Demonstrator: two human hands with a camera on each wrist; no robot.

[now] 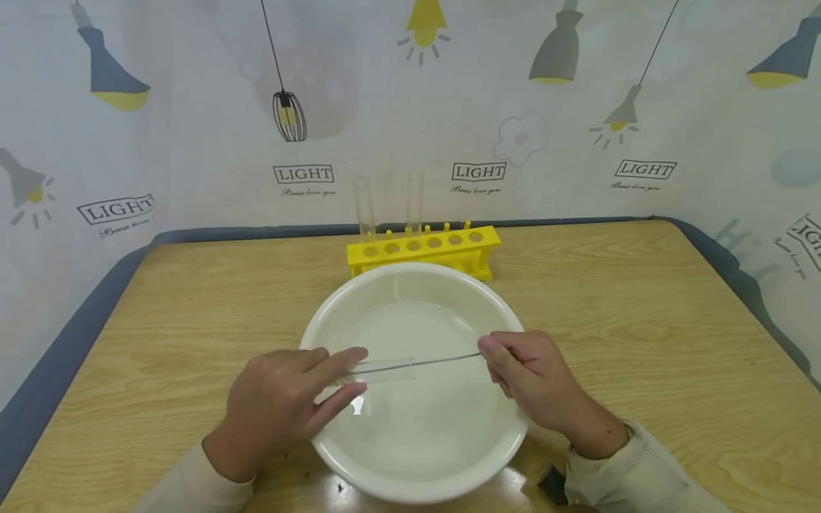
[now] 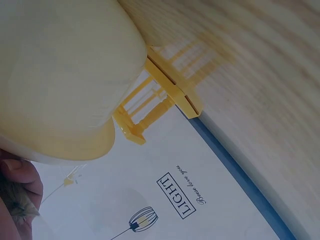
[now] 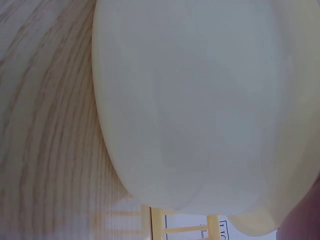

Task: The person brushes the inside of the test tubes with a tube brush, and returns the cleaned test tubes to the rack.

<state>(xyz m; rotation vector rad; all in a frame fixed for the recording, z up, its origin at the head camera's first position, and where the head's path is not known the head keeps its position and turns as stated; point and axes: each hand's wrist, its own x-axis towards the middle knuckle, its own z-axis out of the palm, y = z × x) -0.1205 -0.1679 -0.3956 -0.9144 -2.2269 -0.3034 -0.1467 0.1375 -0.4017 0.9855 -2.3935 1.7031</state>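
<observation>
Over a white basin [image 1: 410,491], my left hand [image 1: 276,395] holds a clear glass test tube [image 1: 400,378] that lies nearly level, its mouth toward the right. A test tube brush reaches into it; its twisted wire handle [image 1: 445,360] runs out of the mouth. My right hand [image 1: 539,377] pinches the far end of that wire between thumb and curled fingers. In the left wrist view the brush's greyish bristles [image 2: 19,202] show between the left fingers. The closed end of the tube is hidden by the left hand. Water appears to lie in the basin.
Behind the basin stands a yellow test tube rack [image 1: 423,248], with one upright test tube [image 1: 364,206] at its left end and another test tube [image 1: 415,203] near its middle. A small dark object [image 1: 553,486] lies by the right sleeve. A printed curtain [image 1: 398,107] closes off the back.
</observation>
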